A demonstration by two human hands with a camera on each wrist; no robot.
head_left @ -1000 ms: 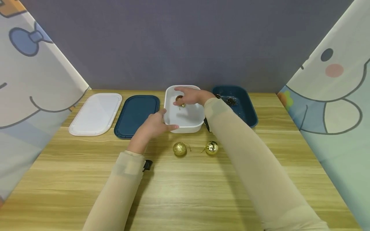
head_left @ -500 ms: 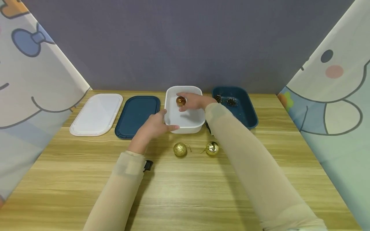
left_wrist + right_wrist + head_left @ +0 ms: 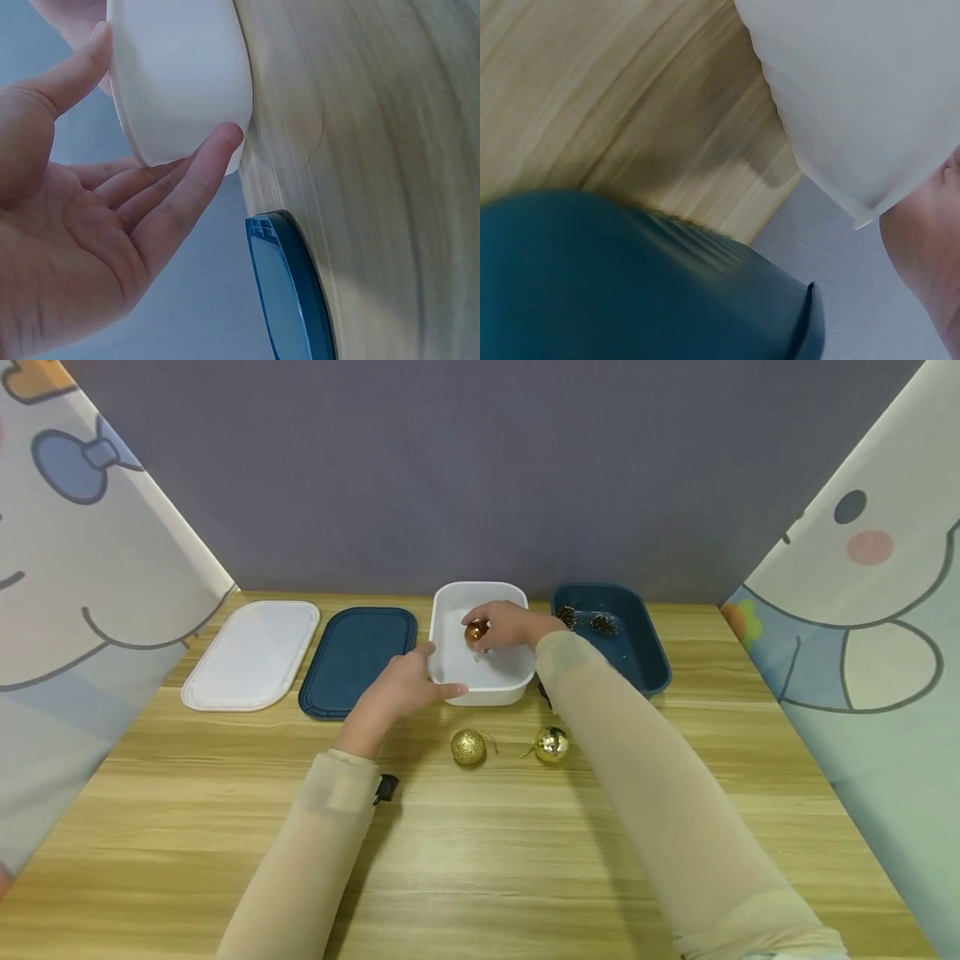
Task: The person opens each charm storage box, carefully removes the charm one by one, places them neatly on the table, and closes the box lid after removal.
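In the head view my left hand [image 3: 407, 683] steadies the near left corner of a white plastic box [image 3: 491, 696], thumb along the front and fingers on the left side. The left wrist view shows that thumb and the fingers spread around the box wall. My right hand [image 3: 510, 625] is inside the box, fingers and thumb around a shiny copper Christmas bauble [image 3: 474, 633]. In the right wrist view the box wall hides its fingers. On the table before the box lie a glittery gold bauble [image 3: 468, 747] and a shiny gold bauble [image 3: 551, 744], each with a string.
A dark blue box [image 3: 651, 660] with pine cones [image 3: 602, 624] stands right of the white one, partly behind my right forearm. Left of it lie a dark blue lid [image 3: 358, 660] and a white lid [image 3: 251, 656]. A grey panel [image 3: 480, 468] rises behind the table.
My right hand has drawn in slightly to the right and nearer inside the white box, closing its fingers around the copper bauble, which has shifted the same way. My left hand stays put.
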